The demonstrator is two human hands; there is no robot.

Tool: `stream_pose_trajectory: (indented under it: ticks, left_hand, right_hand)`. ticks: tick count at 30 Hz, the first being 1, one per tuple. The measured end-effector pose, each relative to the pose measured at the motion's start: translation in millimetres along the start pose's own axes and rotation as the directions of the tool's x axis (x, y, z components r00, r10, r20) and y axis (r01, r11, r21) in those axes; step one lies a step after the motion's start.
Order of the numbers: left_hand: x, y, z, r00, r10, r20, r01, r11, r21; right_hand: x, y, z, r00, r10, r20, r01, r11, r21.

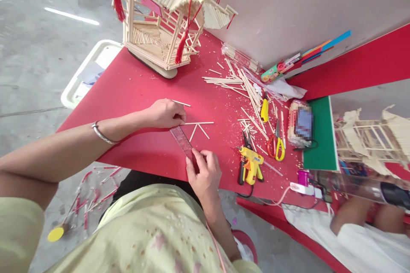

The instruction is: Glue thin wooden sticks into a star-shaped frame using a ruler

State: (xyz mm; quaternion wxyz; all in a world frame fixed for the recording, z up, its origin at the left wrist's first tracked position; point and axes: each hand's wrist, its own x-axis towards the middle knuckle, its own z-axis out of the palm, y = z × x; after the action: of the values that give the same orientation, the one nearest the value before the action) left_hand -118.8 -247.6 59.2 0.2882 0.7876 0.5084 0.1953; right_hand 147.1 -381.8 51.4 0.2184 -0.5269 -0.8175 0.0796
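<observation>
My left hand (165, 113) rests on the red tabletop with its fingers curled at the left end of a thin wooden stick (203, 123). Two short sticks, one of them a slanted stick (204, 131), spread from under that stick like an upside-down V. Just beyond my left knuckles lies another loose stick (182, 103). Between thumb and fingers, my right hand (205, 172) grips the near end of a clear ruler (181, 140). The ruler lies slantwise, its far end close below my left fingertips.
A wooden stick pavilion (153, 47) with red tassels stands at the back left. To the right are scattered sticks (224, 80), a yellow glue gun (252, 163), scissors (277, 144), and yellow-handled cutters (264, 110). Another person's arm (352, 213) shows at far right.
</observation>
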Motion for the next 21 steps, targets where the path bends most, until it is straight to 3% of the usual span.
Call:
stream_pose_trajectory:
  ticks: [21]
  left_hand:
    - [2.4, -1.7, -4.8, 0.997, -0.042, 0.068, 0.043, 0.999, -0.014]
  right_hand:
    - [3.9, -0.3, -1.3, 1.0, 0.012, -0.023, -0.012, 1.0, 0.009]
